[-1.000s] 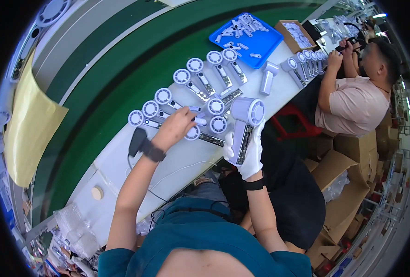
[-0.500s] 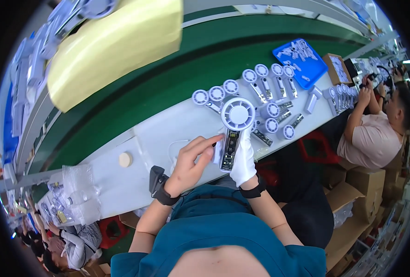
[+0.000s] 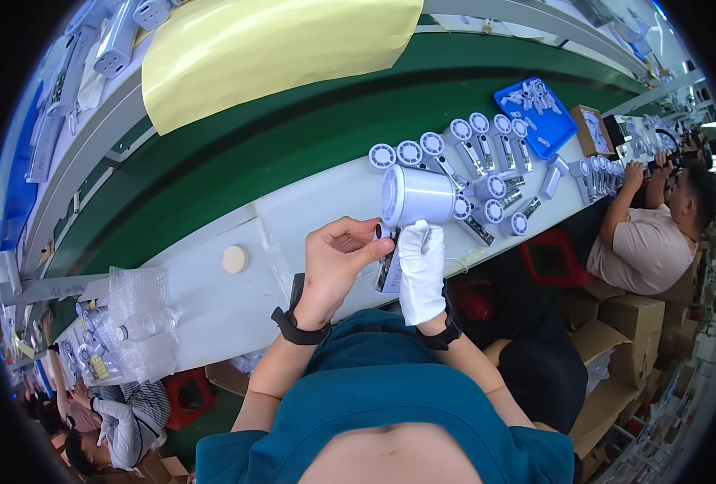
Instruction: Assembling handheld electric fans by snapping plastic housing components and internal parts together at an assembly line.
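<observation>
A white handheld fan with a round head is held upright over the white workbench. My right hand, in a white glove, grips its handle from below. My left hand, bare with a dark wrist strap, pinches a small part at the base of the fan head. Several more fan units lie in rows on the bench just beyond, to the right.
A green conveyor belt runs behind the bench, with a yellow sheet above it. A blue tray of parts sits far right. A round beige disc and bagged items lie left. A seated person works at right; cardboard boxes stand below.
The view has swung left. The fan came in from the rows toward my body, and my left hand moved from the laid-out units onto the fan's neck.
</observation>
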Demonstrator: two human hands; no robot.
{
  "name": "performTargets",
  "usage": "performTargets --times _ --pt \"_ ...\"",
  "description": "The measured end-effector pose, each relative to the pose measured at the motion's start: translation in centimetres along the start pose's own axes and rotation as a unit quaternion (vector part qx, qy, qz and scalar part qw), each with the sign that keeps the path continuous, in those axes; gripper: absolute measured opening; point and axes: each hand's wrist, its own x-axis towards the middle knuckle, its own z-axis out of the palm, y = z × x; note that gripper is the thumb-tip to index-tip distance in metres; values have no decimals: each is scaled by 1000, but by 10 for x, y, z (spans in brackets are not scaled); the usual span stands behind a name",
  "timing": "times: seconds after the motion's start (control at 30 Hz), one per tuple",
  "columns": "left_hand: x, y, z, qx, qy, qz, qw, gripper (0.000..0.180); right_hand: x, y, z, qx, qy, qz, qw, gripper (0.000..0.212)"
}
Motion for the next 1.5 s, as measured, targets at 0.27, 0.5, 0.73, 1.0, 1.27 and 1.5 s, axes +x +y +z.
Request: performTargets --times 0.27,0.5,0.73,1.0,1.27,1.5 --pt "-1 -1 -2 -37 -50 -6 998 15 -12 -4 0 -33 -21 -74 996 35" --pt "-2 -12 9 -53 -32 33 998 21 -9 -8 -2 -5 6 -64 998 29" --pt "-8 -12 2 123 -34 16 992 20 -2 -6 -17 -21 -13 -15 1000 27" --pt "-4 -24 -4 51 -60 -77 994 21 -8 -2 -18 20 14 24 999 26" --pt "-17 -30 4 5 -41 -54 998 15 -5 2 -30 42 -4 94 995 30" --pt "-12 -30 -18 43 -95 -100 989 18 -8 4 -26 14 -35 112 993 32"
